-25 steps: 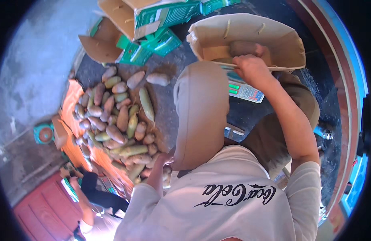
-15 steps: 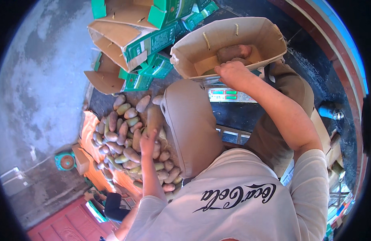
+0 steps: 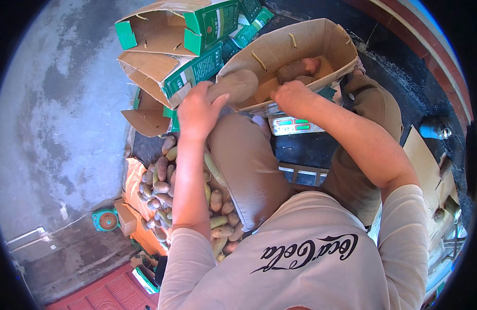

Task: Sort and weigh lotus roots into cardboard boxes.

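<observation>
My left hand point(image 3: 199, 111) grips a large, oblong, brownish vegetable point(image 3: 239, 85) by its near end. The vegetable's far end hangs over the left rim of an open cardboard box point(image 3: 313, 39). On the box's near rim, my right hand point(image 3: 295, 98) is closed, its fingertips hidden inside. Within the box lies a reddish-brown oblong vegetable point(image 3: 295, 71), with part of another beside it. The box stands at a scale with a lit green display point(image 3: 295, 125). A pile of similar vegetables point(image 3: 163, 178) lies to the left of my knee, partly behind my left forearm.
Several green cardboard boxes point(image 3: 210, 26) with rope handles are stacked at the far left, close to the held vegetable. A grey wall point(image 3: 57, 103) rises at left. At right lie a blue cylinder point(image 3: 435, 128) and a cardboard sheet point(image 3: 422, 170) with vegetables on it.
My left hand has lifted an oblong vegetable from the pile and brought it forward to the box's left rim. My right hand keeps hold of the near rim.
</observation>
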Demonstrator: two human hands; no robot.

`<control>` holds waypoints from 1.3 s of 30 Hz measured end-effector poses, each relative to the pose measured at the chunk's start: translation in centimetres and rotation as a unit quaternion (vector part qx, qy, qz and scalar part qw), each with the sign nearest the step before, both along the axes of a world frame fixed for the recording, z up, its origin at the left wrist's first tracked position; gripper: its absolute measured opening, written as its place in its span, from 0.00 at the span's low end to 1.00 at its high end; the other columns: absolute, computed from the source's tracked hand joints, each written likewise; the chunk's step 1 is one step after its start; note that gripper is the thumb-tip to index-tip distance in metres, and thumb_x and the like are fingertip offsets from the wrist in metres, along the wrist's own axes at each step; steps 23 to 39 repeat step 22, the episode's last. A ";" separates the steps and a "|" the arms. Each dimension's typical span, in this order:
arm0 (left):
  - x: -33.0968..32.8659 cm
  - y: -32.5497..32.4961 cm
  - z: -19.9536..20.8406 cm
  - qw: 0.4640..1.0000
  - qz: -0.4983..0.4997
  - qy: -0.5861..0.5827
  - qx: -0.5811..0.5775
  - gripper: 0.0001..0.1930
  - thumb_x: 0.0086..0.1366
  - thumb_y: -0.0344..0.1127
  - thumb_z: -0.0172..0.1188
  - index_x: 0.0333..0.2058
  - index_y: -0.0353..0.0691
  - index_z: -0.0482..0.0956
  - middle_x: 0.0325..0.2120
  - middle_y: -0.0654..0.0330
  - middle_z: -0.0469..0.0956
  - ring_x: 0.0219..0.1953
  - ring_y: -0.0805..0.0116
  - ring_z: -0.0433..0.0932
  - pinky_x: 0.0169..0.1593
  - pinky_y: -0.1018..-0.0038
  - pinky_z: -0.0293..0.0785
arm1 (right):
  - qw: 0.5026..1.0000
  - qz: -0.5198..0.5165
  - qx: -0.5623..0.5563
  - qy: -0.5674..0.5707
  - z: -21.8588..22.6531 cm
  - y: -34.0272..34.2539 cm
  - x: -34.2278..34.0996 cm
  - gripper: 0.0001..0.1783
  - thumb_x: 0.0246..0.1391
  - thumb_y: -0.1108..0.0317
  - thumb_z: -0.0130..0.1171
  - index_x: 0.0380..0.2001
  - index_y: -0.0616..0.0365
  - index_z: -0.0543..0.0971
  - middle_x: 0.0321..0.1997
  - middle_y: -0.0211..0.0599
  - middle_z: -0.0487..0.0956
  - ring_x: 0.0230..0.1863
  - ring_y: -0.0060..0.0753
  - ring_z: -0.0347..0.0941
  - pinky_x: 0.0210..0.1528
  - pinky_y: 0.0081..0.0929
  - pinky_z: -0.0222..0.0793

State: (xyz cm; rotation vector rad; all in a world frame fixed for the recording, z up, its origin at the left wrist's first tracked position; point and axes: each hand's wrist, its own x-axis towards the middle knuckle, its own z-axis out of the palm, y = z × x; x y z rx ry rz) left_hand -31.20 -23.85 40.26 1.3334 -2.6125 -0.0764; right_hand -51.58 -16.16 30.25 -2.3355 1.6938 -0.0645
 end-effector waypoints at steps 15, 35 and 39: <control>8.5 2.7 -7.8 0.943 0.147 0.259 0.151 0.15 0.54 0.29 0.58 0.41 0.35 0.75 0.33 0.50 0.78 0.36 0.60 0.79 0.41 0.71 0.73 | 1.000 0.010 -0.011 0.012 -0.7 0.1 -0.8 0.10 0.40 0.71 0.57 0.31 0.58 0.75 0.30 0.40 0.78 0.35 0.40 0.76 0.35 0.33 0.72; 21.3 11.1 -26.4 0.880 0.273 0.189 0.340 0.20 0.51 0.37 0.62 0.43 0.39 0.75 0.36 0.45 0.77 0.40 0.55 0.78 0.42 0.64 0.73 | 0.999 0.004 -0.043 0.007 -1.6 -0.5 -0.5 0.10 0.38 0.72 0.57 0.29 0.57 0.74 0.28 0.39 0.77 0.34 0.40 0.76 0.34 0.34 0.71; 21.3 11.1 -26.4 0.880 0.273 0.189 0.340 0.20 0.51 0.37 0.62 0.43 0.39 0.75 0.36 0.45 0.77 0.40 0.55 0.78 0.42 0.64 0.73 | 0.999 0.004 -0.043 0.007 -1.6 -0.5 -0.5 0.10 0.38 0.72 0.57 0.29 0.57 0.74 0.28 0.39 0.77 0.34 0.40 0.76 0.34 0.34 0.71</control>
